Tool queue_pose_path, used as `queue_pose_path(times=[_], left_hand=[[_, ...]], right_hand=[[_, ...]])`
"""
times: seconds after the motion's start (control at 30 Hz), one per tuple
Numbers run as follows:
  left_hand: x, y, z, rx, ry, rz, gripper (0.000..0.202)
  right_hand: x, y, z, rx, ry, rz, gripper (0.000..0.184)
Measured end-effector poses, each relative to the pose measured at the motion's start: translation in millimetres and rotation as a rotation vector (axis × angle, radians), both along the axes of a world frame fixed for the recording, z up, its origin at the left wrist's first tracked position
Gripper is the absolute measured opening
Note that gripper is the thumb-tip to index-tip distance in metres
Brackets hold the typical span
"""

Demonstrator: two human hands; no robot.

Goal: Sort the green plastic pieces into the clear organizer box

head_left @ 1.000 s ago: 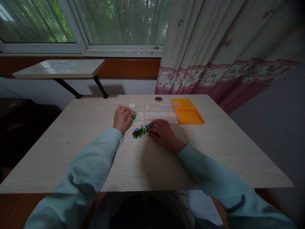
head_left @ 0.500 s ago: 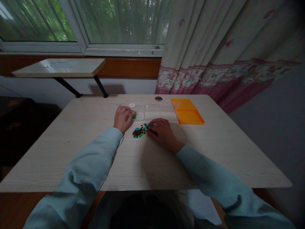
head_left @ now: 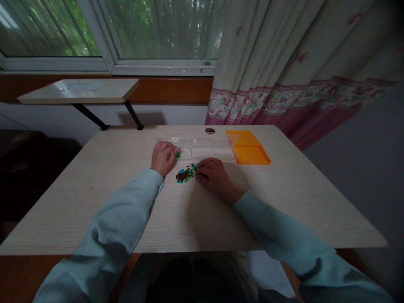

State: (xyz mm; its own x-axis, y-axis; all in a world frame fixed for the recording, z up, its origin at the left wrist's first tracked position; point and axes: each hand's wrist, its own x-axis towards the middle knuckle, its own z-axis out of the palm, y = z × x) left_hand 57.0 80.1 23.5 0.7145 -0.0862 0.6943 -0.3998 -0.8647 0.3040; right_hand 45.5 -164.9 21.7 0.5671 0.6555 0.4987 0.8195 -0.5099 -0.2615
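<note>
A clear plastic compartment box (head_left: 202,152) lies toward the back of the table. My left hand (head_left: 163,157) is closed over its near left corner, with small green pieces (head_left: 178,155) showing by the fingertips. In front of the box is a loose pile of tiny brown, green and blue pieces (head_left: 184,174). My right hand (head_left: 216,176) rests at the right edge of this pile, fingers curled and thumb tucked beneath them. Anything held in its fingertips is too small to make out.
An orange lid-like tray (head_left: 252,152) lies at the box's right end. Behind it is a round hole (head_left: 210,131) in the table (head_left: 126,223). A small raised shelf (head_left: 82,91) stands at the back left, and a curtain (head_left: 268,75) hangs behind the table.
My right thumb and fingers have shifted slightly at the pile's edge, and the pieces beside them look a little rearranged. My left hand stays in place on the box.
</note>
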Motion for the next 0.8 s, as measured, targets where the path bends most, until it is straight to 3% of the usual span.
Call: queue_pose_path(times=[0.1,0.33,0.6,0.8], left_hand=[[1,0,-1.0,-0.004,-0.005,0.003,0.027],[5,3,-6.4,0.002,-0.009,0.014,0.026],[4,3,-5.0,0.007,-0.02,0.01,0.028],[-9,-11,2.9,0.097,-0.016,-0.15,0.027]], right_hand=[[2,-1,-2.5,0.081,-0.007,-0.002,0.007],[9,-8,0.0,0.315,-0.021,-0.158,0.006],[16,-10,-0.2,0.425,0.123,-0.143,0.008],[13,-8,1.6,0.492,0.227,-0.127,0.014]])
